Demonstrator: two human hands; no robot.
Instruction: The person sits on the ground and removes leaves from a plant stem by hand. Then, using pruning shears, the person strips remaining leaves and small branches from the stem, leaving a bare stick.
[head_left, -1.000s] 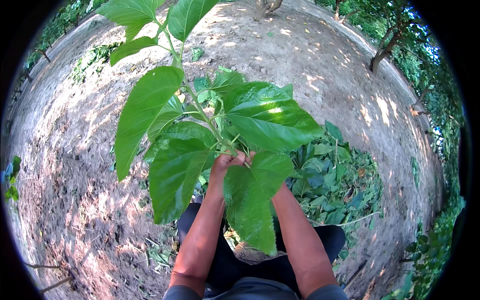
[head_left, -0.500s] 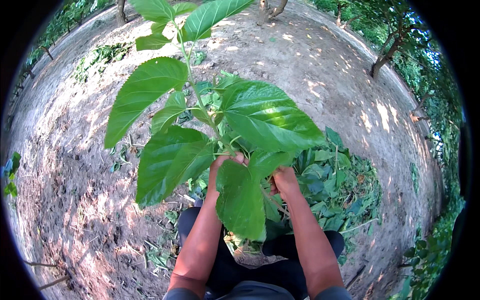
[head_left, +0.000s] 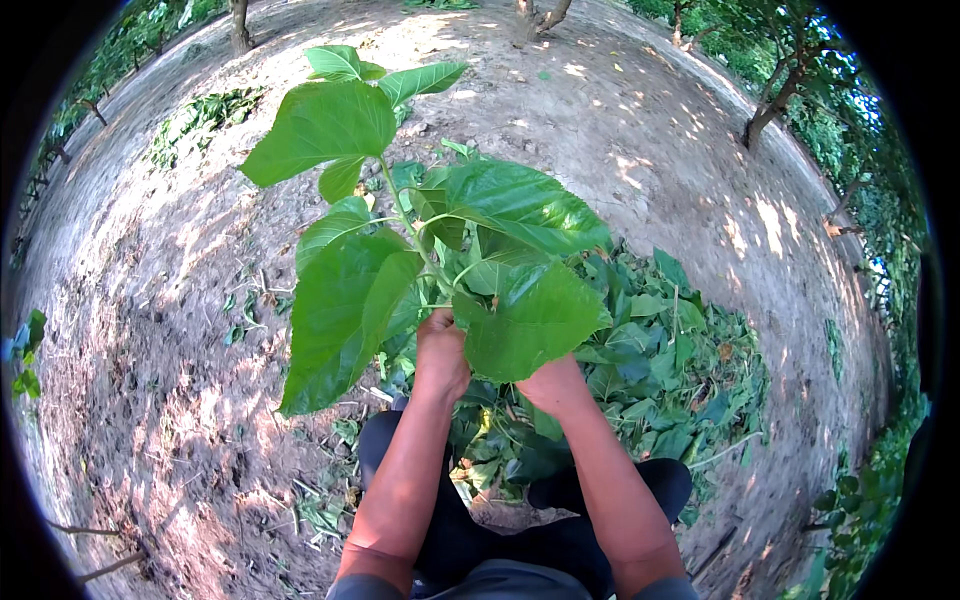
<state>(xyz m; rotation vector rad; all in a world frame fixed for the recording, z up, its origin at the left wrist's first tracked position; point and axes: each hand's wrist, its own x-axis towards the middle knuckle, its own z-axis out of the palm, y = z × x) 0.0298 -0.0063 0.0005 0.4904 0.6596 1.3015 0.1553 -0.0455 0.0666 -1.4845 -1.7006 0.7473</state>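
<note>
A leafy green branch [head_left: 407,221] with broad, toothed, mulberry-like leaves stands upright in front of me. My left hand [head_left: 441,357] is closed around its lower stem. Close beside it on the right is my right hand [head_left: 553,386]; a large drooping leaf [head_left: 535,322] covers its fingers, so their grip cannot be made out. Below and behind both hands lies a heap of cut leaves [head_left: 655,365], spreading to the right and between my knees.
Bare soil [head_left: 190,330] with sun patches and scattered leaf bits surrounds me. A smaller pile of green cuttings [head_left: 205,125] lies at the far left. Tree trunks [head_left: 768,115] rise at the far right and along the back. Dry twigs [head_left: 110,566] poke in at the lower left.
The branch has come lower, and its top leaves have swung down. Its front leaf has shifted right, now covering my right fingers. My right hand has moved slightly down and left.
</note>
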